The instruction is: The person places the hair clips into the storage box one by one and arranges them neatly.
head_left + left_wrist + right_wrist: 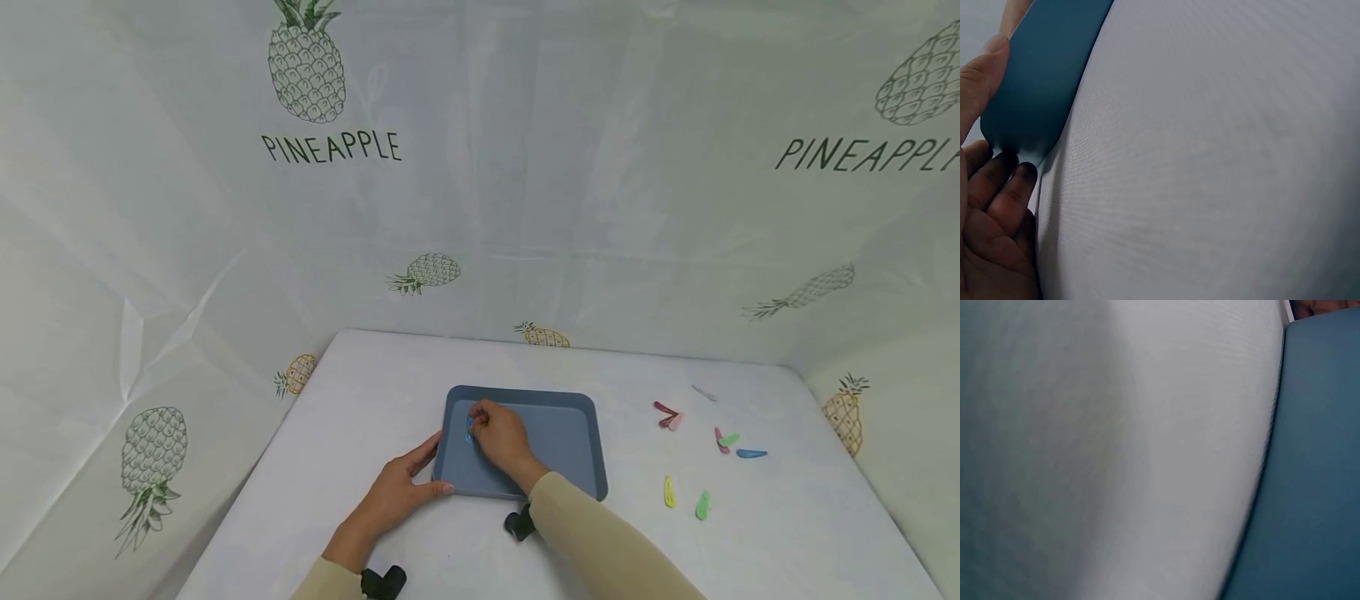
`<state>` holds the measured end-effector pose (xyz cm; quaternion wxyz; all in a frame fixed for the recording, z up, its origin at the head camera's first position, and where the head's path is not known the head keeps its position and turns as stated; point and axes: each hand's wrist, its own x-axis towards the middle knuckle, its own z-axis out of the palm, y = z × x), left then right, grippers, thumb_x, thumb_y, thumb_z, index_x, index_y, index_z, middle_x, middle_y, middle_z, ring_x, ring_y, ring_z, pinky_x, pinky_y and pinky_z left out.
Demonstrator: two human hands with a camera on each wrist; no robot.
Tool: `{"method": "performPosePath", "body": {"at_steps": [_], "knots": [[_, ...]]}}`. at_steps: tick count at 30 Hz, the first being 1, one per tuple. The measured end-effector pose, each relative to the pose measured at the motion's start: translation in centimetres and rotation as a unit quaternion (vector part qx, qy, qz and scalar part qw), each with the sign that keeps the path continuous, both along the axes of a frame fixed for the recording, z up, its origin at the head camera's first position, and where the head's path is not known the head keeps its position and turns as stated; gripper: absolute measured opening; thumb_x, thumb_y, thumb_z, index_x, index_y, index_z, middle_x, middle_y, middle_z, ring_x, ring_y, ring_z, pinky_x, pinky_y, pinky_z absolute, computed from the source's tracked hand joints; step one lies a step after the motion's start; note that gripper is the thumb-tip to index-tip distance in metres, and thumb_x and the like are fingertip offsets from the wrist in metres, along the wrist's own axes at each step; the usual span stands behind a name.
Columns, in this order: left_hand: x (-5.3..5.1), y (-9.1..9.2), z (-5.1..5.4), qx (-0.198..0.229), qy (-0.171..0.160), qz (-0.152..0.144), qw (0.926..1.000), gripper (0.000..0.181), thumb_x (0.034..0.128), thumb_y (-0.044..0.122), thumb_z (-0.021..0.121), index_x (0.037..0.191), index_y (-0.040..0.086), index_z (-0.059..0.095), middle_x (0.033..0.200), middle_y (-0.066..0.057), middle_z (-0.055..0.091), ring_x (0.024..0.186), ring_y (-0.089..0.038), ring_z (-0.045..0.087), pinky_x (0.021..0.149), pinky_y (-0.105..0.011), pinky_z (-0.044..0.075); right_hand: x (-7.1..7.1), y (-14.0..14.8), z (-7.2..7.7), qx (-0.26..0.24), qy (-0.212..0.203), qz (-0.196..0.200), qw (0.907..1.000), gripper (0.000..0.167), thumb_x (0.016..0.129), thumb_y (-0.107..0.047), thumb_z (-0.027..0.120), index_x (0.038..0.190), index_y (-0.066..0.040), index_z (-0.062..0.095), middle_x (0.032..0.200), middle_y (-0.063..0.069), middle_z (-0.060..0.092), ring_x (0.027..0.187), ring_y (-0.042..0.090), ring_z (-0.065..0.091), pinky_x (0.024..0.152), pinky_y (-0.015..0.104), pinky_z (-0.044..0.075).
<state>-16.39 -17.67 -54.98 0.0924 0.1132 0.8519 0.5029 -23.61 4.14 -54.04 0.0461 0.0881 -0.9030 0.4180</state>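
- Tray (558,446): blue-grey, rectangular with rounded corners and a raised rim; lies flat on the counter (390,379), its near-left corner held by the left hand (397,492).
- Clip (469,429): small, blue, partly hidden; pinched in the right hand (501,437) at the tray's left part.

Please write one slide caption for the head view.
Left hand grips the tray; right hand pinches a small blue clip within it.
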Motion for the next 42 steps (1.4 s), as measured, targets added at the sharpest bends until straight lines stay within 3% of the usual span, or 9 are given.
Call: {"method": "performPosePath", "body": {"at_steps": [5, 12, 22, 42], "knots": [[0.01, -0.05, 0.01, 0.001, 0.001, 0.0, 1.0, 0.093, 0.086, 0.047, 0.087, 0.164, 0.026, 0.041, 0.163, -0.008, 0.047, 0.152, -0.037, 0.043, 0.124, -0.063, 0.034, 0.0, -0.11, 0.04, 0.033, 0.017, -0.001, 0.9993, 0.016, 0.089, -0.008, 0.081, 0.104, -0.012, 0.077, 0.099, 0.006, 0.073, 0.092, 0.026, 0.071, 0.082, 0.043, 0.06], [0.04, -0.08, 0.1, 0.002, -0.001, -0.002, 1.0, 0.092, 0.0863, 0.046, 0.087, 0.164, 0.026, 0.041, 0.163, -0.008, 0.047, 0.152, -0.038, 0.044, 0.123, -0.064, 0.034, -0.02, -0.14, -0.03, 0.056, 0.019, -0.002, 0.9982, 0.017, 0.089, -0.01, 0.082, 0.105, -0.011, 0.079, 0.101, 0.005, 0.068, 0.086, 0.018, 0.066, 0.078, 0.036, 0.058], [0.22, -0.07, 0.06, 0.004, 0.002, -0.007, 1.0, 0.092, 0.0872, 0.047, 0.085, 0.164, 0.027, 0.04, 0.164, -0.007, 0.046, 0.152, -0.038, 0.044, 0.124, -0.063, 0.034, 0.2, -0.16, 0.2, 0.061, -0.001, 0.0, 0.9982, 0.019, 0.09, -0.013, 0.082, 0.109, -0.009, 0.08, 0.103, 0.007, 0.068, 0.091, 0.02, 0.068, 0.082, 0.037, 0.059], [0.28, -0.05, 0.26, 0.004, -0.001, -0.005, 1.0, 0.091, 0.0877, 0.047, 0.085, 0.164, 0.027, 0.04, 0.164, -0.008, 0.047, 0.151, -0.039, 0.044, 0.124, -0.064, 0.034, -0.11, 0.09, -0.27, 0.014, -0.013, -0.009, 0.9998, 0.023, 0.091, -0.019, 0.082, 0.112, -0.011, 0.079, 0.106, 0.007, 0.069, 0.093, 0.021, 0.065, 0.086, 0.042, 0.057]]}}
